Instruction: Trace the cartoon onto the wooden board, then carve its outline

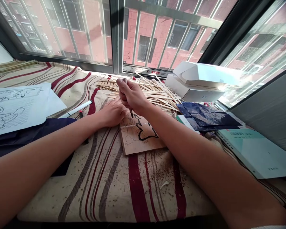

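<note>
My right hand (131, 97) is shut around a slim hand tool with a dark tip (131, 113), which points down at a flat wooden board (131, 143). The board carries a pencil-outlined cartoon figure, with thick black areas on part of it. My left hand (113, 113) lies flat at the board's upper left edge, touching it. The tool's shaft is mostly hidden inside my fingers. My forearms cross the lower part of the view from both sides.
Striped cloth (138, 187) scattered with shavings lies beneath everything. A heap of thin wooden sticks (154, 95) sits behind the board. Around it are a printed cartoon sheet (14, 108), a white marker (75, 109), white boxes (193, 89), dark blue papers (207, 116) and a teal book (252, 152).
</note>
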The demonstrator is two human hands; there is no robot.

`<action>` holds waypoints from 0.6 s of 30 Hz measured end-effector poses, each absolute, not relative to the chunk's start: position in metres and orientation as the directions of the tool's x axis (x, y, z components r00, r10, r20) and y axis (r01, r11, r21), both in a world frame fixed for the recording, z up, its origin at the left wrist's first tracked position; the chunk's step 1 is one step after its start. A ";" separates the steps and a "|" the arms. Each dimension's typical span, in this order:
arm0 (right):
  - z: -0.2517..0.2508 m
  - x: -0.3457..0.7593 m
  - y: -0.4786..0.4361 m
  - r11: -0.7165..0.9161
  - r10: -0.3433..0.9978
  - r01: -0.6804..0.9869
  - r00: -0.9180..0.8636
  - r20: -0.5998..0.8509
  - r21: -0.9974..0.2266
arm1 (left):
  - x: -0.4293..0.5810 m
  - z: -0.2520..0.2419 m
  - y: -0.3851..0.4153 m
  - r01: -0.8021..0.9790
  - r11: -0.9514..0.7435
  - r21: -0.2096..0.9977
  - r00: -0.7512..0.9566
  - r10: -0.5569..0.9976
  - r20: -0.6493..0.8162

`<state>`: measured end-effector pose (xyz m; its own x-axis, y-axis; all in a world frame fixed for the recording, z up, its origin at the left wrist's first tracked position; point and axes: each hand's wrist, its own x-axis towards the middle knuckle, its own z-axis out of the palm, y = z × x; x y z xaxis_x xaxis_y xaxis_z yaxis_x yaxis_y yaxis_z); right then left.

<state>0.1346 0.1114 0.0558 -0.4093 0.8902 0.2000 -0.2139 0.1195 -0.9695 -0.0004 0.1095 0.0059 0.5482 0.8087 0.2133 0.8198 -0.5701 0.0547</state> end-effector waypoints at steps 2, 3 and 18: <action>0.054 0.135 0.111 0.118 0.891 -0.205 -0.409 0.195 -0.972 | -0.001 0.005 0.111 0.808 -0.588 0.044 0.571 0.799 0.188; 0.054 0.135 0.111 0.116 0.890 -0.199 -0.415 0.191 -0.973 | -0.001 0.005 0.111 0.805 -0.592 0.038 0.578 0.797 0.174; 0.054 0.131 0.113 0.129 0.897 -0.162 -0.402 0.185 -0.978 | 0.000 0.010 0.109 0.787 -0.617 0.027 0.612 0.785 0.096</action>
<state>0.1311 0.1127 0.0537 -0.4022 0.8967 0.1849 -0.1620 0.1291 -0.9783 -0.0004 0.1089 0.0104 0.6122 0.7849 0.0959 0.7866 -0.6168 0.0272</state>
